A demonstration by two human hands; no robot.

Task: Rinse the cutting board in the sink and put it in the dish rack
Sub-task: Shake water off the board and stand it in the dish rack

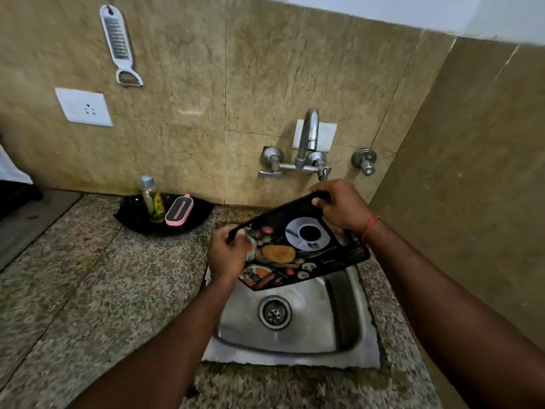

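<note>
Both hands, left hand (228,252) and right hand (342,206), grip the cutting board (298,246) tilted above the sink (348,293), tap (309,137) at 12 o'clock showing no water; rinsing and racking remain, with 0 racks visible.

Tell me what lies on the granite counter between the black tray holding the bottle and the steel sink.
Nothing: in the head view, the speckled counter between the black tray and steel sink is bare.
</note>
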